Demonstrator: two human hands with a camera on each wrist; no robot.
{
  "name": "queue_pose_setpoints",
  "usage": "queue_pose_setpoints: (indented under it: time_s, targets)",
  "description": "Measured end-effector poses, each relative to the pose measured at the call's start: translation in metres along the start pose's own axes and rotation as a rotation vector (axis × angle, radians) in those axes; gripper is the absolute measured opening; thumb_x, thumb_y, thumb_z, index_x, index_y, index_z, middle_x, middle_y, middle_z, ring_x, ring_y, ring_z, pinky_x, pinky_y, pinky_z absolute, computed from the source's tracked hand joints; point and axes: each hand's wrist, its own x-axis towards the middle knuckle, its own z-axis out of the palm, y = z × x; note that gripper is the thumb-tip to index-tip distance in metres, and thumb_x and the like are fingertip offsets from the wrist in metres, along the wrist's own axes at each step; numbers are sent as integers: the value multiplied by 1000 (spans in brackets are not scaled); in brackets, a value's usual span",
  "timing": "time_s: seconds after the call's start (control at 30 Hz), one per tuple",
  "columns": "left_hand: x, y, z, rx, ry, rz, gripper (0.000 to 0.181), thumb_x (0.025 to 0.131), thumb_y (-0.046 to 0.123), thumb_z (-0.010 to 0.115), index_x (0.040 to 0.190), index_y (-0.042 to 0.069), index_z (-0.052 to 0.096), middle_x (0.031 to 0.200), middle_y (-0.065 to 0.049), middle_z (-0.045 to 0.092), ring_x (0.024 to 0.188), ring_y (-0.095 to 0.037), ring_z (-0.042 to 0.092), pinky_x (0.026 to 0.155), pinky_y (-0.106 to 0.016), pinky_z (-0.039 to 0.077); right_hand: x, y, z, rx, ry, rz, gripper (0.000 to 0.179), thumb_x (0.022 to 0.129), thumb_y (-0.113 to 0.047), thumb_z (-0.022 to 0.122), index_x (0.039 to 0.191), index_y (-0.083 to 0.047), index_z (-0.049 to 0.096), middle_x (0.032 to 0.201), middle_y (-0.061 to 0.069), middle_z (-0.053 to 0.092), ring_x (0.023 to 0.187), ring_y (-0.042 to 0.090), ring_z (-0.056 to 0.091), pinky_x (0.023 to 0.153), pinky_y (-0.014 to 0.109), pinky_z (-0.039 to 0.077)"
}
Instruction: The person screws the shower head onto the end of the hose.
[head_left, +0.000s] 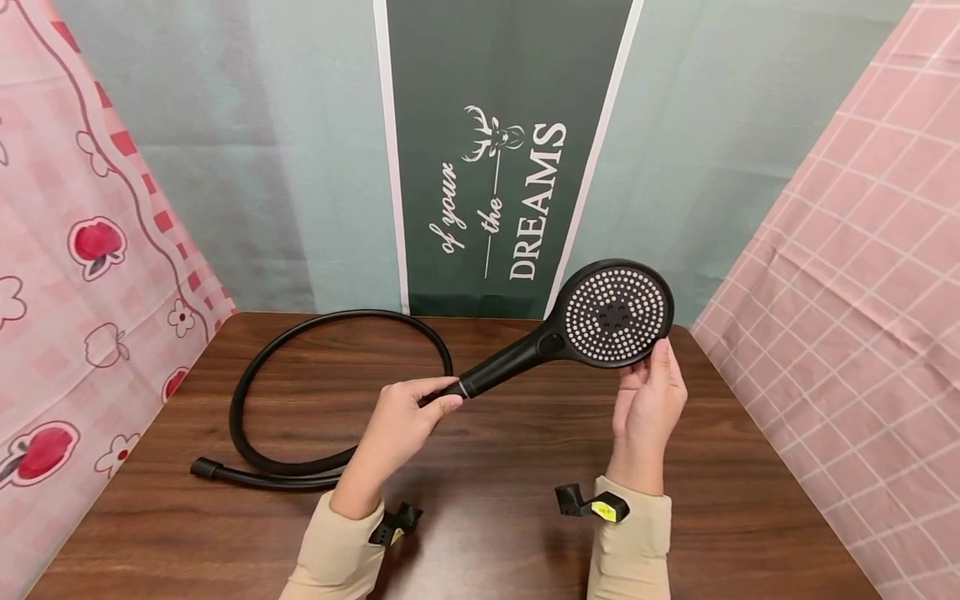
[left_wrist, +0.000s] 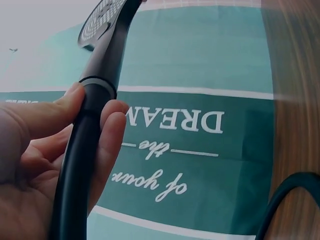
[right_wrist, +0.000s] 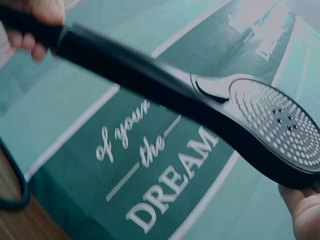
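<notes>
A black handheld shower head (head_left: 517, 357) is held tilted over the table, its round white-dotted face toward the head camera. My right hand (head_left: 647, 402) grips the lower right rim, thumb at the front edge and fingers behind. At the handle's lower end, my left hand (head_left: 397, 425) pinches the end of a black shower hose (head_left: 242, 392) between thumb and fingers. The left wrist view shows the hose's collar (left_wrist: 95, 104) right against the grey ring of the handle. From there the hose loops back across the table, its loose end fitting (head_left: 205, 468) lying at the left.
Below is a brown wood-grain table (head_left: 495, 500). A green curtain (head_left: 330, 167) with printed lettering hangs behind its far edge. Pink patterned cloths (head_left: 862, 275) close in both sides. Each wrist wears a black strap mount (head_left: 573, 500).
</notes>
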Motion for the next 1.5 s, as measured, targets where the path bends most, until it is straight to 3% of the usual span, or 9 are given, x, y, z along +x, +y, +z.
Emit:
queue_pose_setpoints:
  time_s: [0.1,0.3,0.5,0.73,0.93,1.13,1.3,1.5]
  targets:
    - [-1,-1,-3,15,-11,-3,29,89,23,73,116,14,75,102,-5,76,72,-12,58,64,-27,46,1,-1,-5,-82,27,-48,30,96,-12,63,118,8,68,105,15,73,89,18,73,74,26,59]
    - [-3,-2,-7,41,-16,-6,26,89,23,74,113,16,77,105,-5,77,91,-15,70,79,-36,55,3,-6,-9,-182,73,-74,27,90,-8,72,112,6,71,97,12,77,81,15,76,64,23,58]
    - [-3,-3,-7,39,-52,-29,25,89,21,74,112,13,77,105,-5,76,92,-16,70,79,-37,54,4,-9,-10,-272,123,-124,18,86,0,74,103,5,75,86,10,78,69,9,73,53,17,54]
    - [-6,-10,-2,31,-72,-49,24,90,18,73,113,11,76,106,-6,76,92,-16,70,80,-37,55,3,-12,-9,-435,123,-125,19,86,-3,76,104,2,75,84,3,78,70,4,72,57,15,54]
    - [-6,-16,1,89,-54,-9,23,90,17,73,111,8,76,105,-8,76,92,-19,71,80,-38,56,12,-16,-9,-609,1,-49,35,86,-5,76,116,10,67,87,-3,77,77,5,73,67,19,57]
    - [15,-25,10,163,-19,70,29,91,20,72,114,4,75,105,-13,75,92,-25,72,76,-38,57,39,-10,-10,-724,-16,98,45,88,-10,75,124,12,62,85,-10,76,75,1,72,66,18,57]
    - [36,-40,26,114,-36,-20,29,91,23,72,113,6,76,106,-14,76,91,-23,71,74,-35,55,64,6,-23,-793,-27,239,47,91,-13,72,129,11,59,77,-15,74,73,-1,71,65,17,57]
    - [56,-57,44,137,-124,-77,26,93,21,69,111,4,76,101,-13,77,71,-14,57,64,-26,44,81,29,-52,-919,-35,295,46,96,-16,66,132,11,56,70,-23,69,70,-7,67,62,13,54]
